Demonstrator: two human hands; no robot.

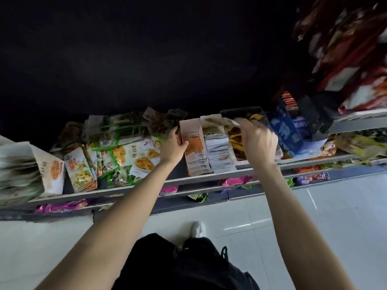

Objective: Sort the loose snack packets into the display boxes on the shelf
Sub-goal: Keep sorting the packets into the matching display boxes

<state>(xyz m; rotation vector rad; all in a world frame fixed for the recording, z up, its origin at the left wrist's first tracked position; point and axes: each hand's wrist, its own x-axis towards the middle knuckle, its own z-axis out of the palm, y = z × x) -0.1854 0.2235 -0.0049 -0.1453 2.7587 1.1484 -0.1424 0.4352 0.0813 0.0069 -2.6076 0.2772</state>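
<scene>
From the head camera, looking down, a long shelf runs across the middle of the frame. The left hand is near the middle. Its fingers are curled around the left wall of the orange display box, holding it steady. Just right of that box stands the white display box, full of stacked packets.

The right hand is right of the middle. Its fingers are pinched on a pale snack packet, which hangs over the top back of the white box. I think it is about to go in.

To the left of the frame, a messy pile of green and yellow packets lies loose on the shelf, still to be sorted.

What could go wrong? The white box looks very full, so the packet might bend or pop out again. A hard push could tip the box back or knock its neighbours. The picture is blurry, so a wrong pick is possible too.
</scene>
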